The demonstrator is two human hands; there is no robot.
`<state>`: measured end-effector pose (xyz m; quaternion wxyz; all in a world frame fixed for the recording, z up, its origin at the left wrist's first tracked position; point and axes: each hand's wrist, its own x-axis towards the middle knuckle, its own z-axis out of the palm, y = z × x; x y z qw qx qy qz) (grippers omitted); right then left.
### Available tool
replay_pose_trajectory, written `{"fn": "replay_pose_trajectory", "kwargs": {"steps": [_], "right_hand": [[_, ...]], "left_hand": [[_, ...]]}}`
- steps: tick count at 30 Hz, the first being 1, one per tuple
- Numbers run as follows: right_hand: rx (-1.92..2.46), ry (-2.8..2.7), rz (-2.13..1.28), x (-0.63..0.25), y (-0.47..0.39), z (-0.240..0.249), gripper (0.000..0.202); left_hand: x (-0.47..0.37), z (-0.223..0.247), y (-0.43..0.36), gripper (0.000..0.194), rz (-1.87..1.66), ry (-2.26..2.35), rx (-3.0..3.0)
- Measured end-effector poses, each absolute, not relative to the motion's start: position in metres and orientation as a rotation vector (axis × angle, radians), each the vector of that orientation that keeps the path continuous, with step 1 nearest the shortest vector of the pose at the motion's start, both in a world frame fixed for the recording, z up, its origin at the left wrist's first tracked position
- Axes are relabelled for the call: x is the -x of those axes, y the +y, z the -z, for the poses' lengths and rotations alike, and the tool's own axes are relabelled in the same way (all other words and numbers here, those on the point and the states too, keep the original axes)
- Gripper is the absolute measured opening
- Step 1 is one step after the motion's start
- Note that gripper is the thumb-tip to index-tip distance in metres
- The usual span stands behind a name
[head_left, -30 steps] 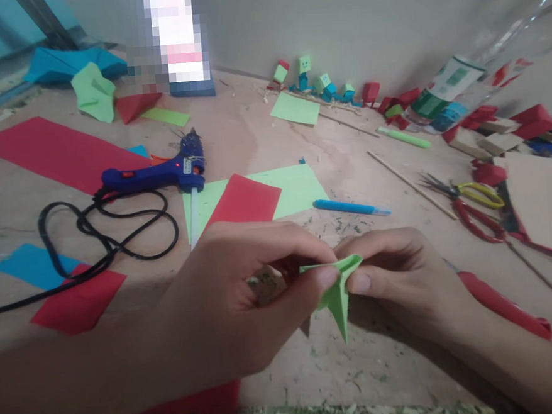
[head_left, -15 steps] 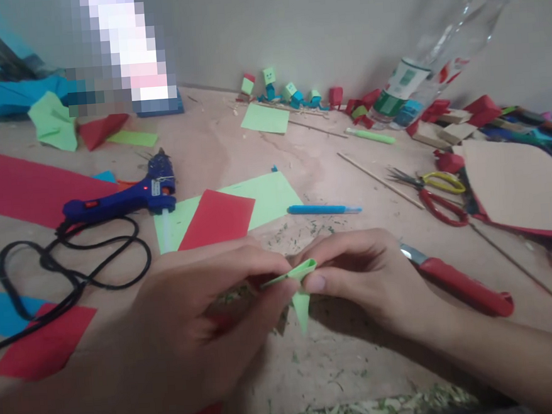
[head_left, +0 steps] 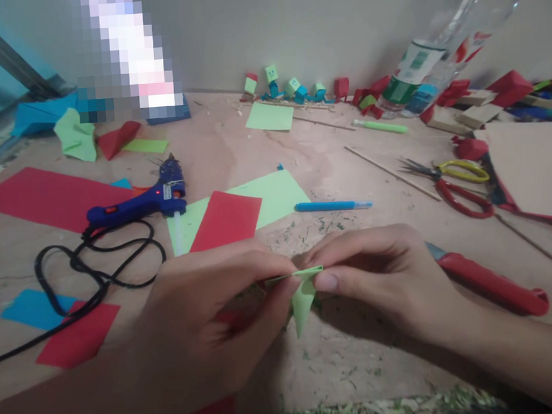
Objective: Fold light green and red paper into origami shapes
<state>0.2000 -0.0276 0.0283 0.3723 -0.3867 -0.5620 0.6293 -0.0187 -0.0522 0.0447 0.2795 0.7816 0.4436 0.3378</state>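
Pale wooden worktop (head_left: 315, 368), scrap-strewn. Small folded light-green paper piece (head_left: 304, 303) above it, between both hands — left hand (head_left: 230, 305) and right hand (head_left: 380, 275) pinching its upper edge. Likely light, easily creased; best held at the folded layers — pointed flap left free.

Left hand (head_left: 212, 306): bare, slender fingers, smooth back. Left forearm (head_left: 67, 398): bare as far as the picture's edge. Right hand (head_left: 385, 275): bare, slim fingers — short, rounded, unpainted-looking thumbnail (head_left: 329, 282) (finer nail detail blurred). Right forearm (head_left: 508, 355): bare, smooth, slim — widening gently from the wrist. Left side in dimmer light; surface detail there soft.
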Motion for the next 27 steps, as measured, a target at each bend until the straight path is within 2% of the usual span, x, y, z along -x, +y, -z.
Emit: {"fn": "replay_pose_trajectory", "kwargs": {"steps": [16,27], "right_hand": [[1.007,-1.532,-1.484,-0.2000,-0.0275,-0.0330,0.002],[0.954,-1.562,-1.441,-0.2025,-0.0239,-0.0314,0.011]], "left_hand": [[0.0186,-0.0418,-0.0520,0.008,-0.969,1.164,-2.073],[0.0189,-0.0371,-0.0508,0.008,-0.991,1.128,-1.959]]}}
